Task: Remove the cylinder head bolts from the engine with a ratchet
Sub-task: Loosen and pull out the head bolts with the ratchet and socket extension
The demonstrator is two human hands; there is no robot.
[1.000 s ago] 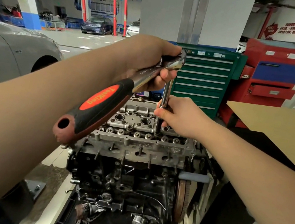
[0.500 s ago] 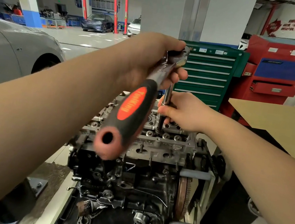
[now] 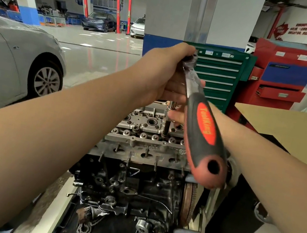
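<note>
**A:** ok so where's everything sitting in this shot?

**B:** The engine (image 3: 134, 174) is upright on a stand, right in front of the person, silver cylinder head (image 3: 145, 133) on top with the dark block under it. The ratchet (image 3: 200, 122) is up above the head. Left hand (image 3: 167, 78) is wrapped around the metal head end of it, fingers curled tight on the chrome. The black and orange grip hangs free and points back toward the camera, tilted down to the right.

**A:** and the right hand?

**B:** The right hand (image 3: 176, 117) is mostly hidden behind the ratchet grip. You can see the fingers pinching the extension bar (image 3: 168, 122), which runs straight down from the ratchet into the cylinder head. I can't make out the bolt itself, the socket end covers it.

**A:** anything around it?

**B:** Green tool cabinet (image 3: 216, 76) just behind the engine, red tool cabinet (image 3: 283, 77) beside that. Grey car (image 3: 16, 56) off to the left, and a tan table (image 3: 291, 135) on the right.
</note>
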